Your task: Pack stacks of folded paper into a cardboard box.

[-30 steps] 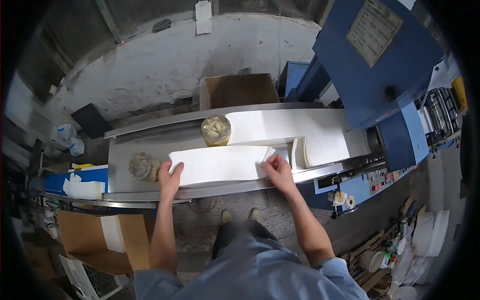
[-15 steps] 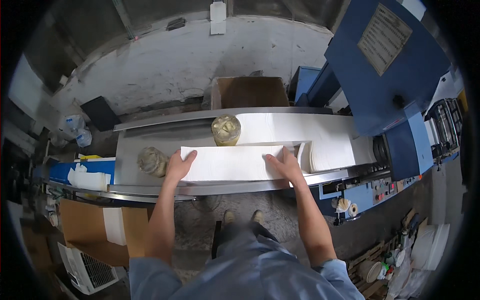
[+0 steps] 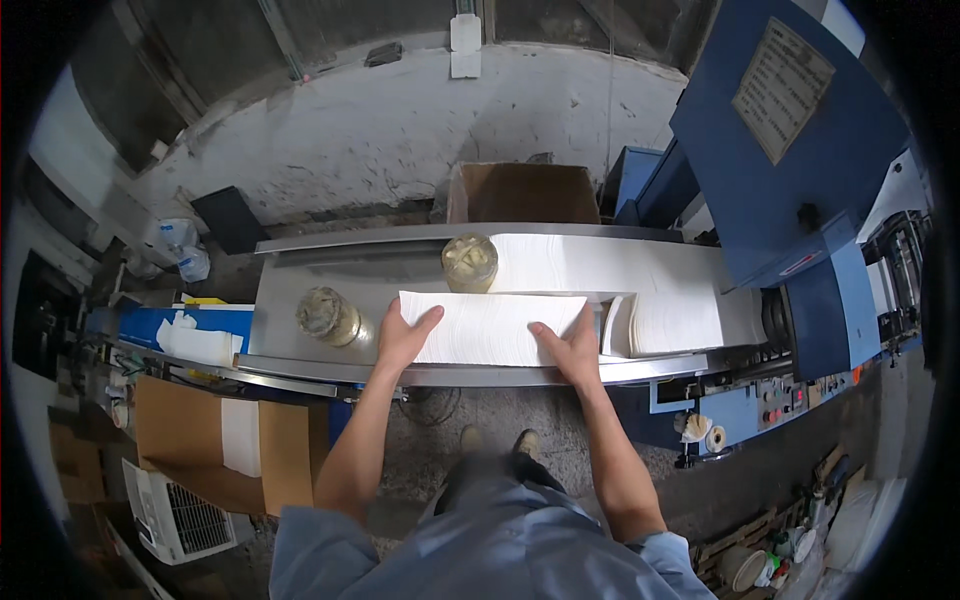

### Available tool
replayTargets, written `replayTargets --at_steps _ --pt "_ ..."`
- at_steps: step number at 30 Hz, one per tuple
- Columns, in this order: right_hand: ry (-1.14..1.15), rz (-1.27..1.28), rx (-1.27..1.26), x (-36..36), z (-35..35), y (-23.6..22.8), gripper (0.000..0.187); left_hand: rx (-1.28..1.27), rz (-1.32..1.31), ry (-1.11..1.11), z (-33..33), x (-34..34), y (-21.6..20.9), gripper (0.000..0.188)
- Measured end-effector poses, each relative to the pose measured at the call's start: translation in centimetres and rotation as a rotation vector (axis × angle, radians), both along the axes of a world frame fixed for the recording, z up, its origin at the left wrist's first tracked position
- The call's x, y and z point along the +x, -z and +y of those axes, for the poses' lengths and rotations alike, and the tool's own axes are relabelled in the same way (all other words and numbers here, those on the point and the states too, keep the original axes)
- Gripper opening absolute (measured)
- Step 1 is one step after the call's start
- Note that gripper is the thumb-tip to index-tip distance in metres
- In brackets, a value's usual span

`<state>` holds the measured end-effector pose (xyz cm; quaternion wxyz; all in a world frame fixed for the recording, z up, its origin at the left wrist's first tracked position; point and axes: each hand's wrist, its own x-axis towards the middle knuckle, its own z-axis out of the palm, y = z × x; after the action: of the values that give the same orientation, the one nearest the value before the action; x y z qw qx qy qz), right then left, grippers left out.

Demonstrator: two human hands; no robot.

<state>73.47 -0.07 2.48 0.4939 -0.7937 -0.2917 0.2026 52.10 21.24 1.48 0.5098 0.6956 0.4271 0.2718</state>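
Between my two hands is a long row of white paper sheets (image 3: 490, 328), pressed together edge to edge over the metal conveyor trough. My left hand (image 3: 405, 336) grips its left end, thumb lying on top. At the other end my right hand (image 3: 572, 348) clasps the sheets the same way, the fingers mostly hidden behind the paper. Just beyond the row stands a wrapped cylindrical weight (image 3: 469, 262), against a second long row of paper (image 3: 600, 262). A few loose white sheets (image 3: 618, 325) lean beside my right hand, next to more stacked paper (image 3: 680, 315).
Another wrapped cylinder (image 3: 330, 316) rests on the trough (image 3: 390, 285) to the left. The trough runs into a blue machine (image 3: 790, 150) at the right. An open cardboard box (image 3: 190, 440) is at the near left; another box (image 3: 525, 193) stands behind the trough.
My hands have come closer together, squeezing the paper row shorter. My left hand has moved rightward, away from the left cylinder. The whole view has shifted slightly.
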Motion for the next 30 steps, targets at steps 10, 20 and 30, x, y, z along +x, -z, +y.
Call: replayTargets --at_steps 10,20,30 --pt "0.023 -0.015 0.457 -2.3 -3.2 -3.2 0.098 0.271 -0.242 -0.179 -8.0 -2.1 -5.8 0.061" --pt "-0.158 0.058 0.472 -9.8 -1.8 -4.2 0.1 0.233 -0.281 -0.437 -12.3 -12.3 -8.0 0.069" --pt "-0.479 -0.151 0.313 -29.5 7.2 -5.0 0.101 0.355 -0.216 -0.757 -12.4 -34.6 -2.8 0.07"
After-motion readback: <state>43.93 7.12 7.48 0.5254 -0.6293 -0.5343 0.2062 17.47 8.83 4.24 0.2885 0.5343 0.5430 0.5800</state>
